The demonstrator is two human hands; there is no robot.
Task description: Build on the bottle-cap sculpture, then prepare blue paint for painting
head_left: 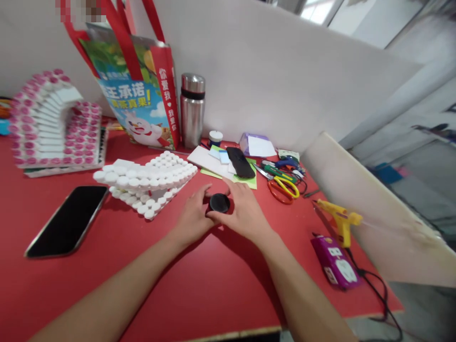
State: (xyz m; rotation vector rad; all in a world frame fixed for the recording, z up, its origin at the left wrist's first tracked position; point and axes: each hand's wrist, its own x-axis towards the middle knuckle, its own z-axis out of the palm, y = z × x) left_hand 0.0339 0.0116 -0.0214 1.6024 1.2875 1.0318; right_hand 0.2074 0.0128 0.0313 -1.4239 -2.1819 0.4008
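Note:
Between my two hands is a small round container with a black top (219,203); it is at the middle of the red table, and its sides are mostly hidden by my fingers. My left hand (195,212) curls round its left side, thumb and fingers closed on it. From the right, my right hand (244,209) holds it too, with the thumb along the near edge and the fingers round the far side. Left of my hands lies a curved piece built of white round pieces (142,178).
Left are a large black-screened tablet or phone (69,221) and a pink-and-white arched model (50,123). Behind stand a shopping bag (138,95), steel flask (193,111) and white-lidded jar (215,137). Right are a phone (240,162), scissors (284,189), yellow glue gun (338,217) and purple packet (335,262).

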